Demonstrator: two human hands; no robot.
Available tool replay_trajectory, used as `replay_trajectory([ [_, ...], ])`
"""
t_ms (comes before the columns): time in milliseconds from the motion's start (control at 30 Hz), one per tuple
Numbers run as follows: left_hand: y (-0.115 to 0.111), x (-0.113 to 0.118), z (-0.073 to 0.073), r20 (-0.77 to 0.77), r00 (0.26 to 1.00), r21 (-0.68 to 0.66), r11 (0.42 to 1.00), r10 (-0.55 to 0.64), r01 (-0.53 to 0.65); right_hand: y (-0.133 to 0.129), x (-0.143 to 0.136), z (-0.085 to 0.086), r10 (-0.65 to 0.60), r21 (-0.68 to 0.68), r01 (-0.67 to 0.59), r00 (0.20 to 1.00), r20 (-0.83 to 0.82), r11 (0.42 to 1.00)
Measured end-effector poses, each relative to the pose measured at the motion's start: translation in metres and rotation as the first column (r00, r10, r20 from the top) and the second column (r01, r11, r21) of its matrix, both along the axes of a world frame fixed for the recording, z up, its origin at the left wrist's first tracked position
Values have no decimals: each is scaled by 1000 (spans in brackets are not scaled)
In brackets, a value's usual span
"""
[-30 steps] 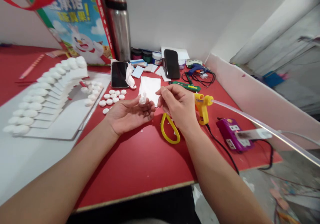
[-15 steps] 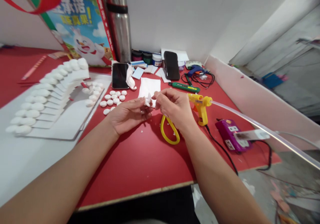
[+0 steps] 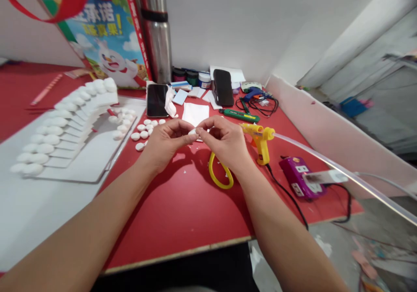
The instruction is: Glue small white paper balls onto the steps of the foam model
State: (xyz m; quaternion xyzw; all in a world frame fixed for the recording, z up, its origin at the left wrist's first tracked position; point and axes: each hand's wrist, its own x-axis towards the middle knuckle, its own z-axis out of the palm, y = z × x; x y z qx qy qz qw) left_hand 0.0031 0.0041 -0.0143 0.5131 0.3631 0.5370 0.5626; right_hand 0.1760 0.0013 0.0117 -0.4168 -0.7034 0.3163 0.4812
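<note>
Between the fingertips of both hands is a small white piece (image 3: 193, 132), mostly covered by the fingers; its material I cannot make out. My left hand (image 3: 167, 142) pinches it from the left, and my right hand (image 3: 224, 140) closes on it from the right. White rounded pieces (image 3: 141, 127) lie loosely to the left of my left hand. Behind the fingers a white paper sheet (image 3: 195, 113) rests on the red table (image 3: 182, 209). A yellow loop (image 3: 212, 170) lies partly beneath my right hand.
A yellow glue gun (image 3: 260, 142) with a long clear glue stick stands right, near a purple power socket box (image 3: 301, 177). At left is a white stepped model (image 3: 73, 127) edged with rounded pieces. Behind are phones (image 3: 157, 101), a green cutter (image 3: 239, 115) and a steel flask (image 3: 158, 40).
Both hands have drawn together, and the left fingers have curled inward over the white piece. Its ragged upper part, visible before, is now hidden. The view has shifted slightly.
</note>
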Motion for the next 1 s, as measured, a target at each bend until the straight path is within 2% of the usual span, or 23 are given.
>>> replay_trajectory([
  [133, 0, 1, -1, 37, 999, -42, 998, -39, 41, 0, 2, 2, 0, 76, -5, 998, 58, 997],
  [233, 2, 1, -2, 69, 995, -83, 993, -79, 84, 2, 3, 1, -22, 84, 15, 996, 86, 996],
  [333, 3, 0, -3, 71, 996, -105, 992, -59, 66, 2, 4, -1, -46, 83, 35, 990, 131, 996],
  [400, 5, -1, -5, 48, 998, -131, 991, -35, 41, 1, 5, 2, -98, 77, 83, 970, 224, 994],
  [467, 6, -1, -7, 15, 1000, -152, 988, -17, 19, -3, 5, 10, -163, 59, 152, 905, 393, 987],
  [567, 7, 1, -9, 2, 1000, -162, 987, -5, 5, -15, 10, 26, -199, 41, 224, 748, 634, 974],
  [667, 6, 3, -9, 19, 1000, -189, 982, 0, 4, -36, 26, 29, -238, 32, 301, 678, 696, 953],
  [733, 4, 5, -7, 24, 1000, -208, 978, -1, 6, -53, 46, 20, -300, 36, 380, 665, 684, 924],
  [767, 4, 5, -6, 29, 1000, -215, 977, -3, 9, -61, 58, 13, -374, 82, 442, 629, 682, 893],
  [833, 3, 7, -5, 43, 999, -224, 974, -6, 15, -73, 82, -2, -552, 219, 564, 529, 644, 796],
  [900, 2, 8, -4, 62, 998, -232, 972, -18, 32, -77, 102, -13, -655, 296, 634, 457, 602, 715],
  [967, 1, 9, -5, 70, 997, -237, 970, -36, 52, -71, 114, -18, -675, 266, 671, 472, 567, 692],
  [1000, 1, 9, -5, 68, 997, -235, 970, -42, 57, -66, 117, -17, -659, 208, 678, 517, 547, 705],
])
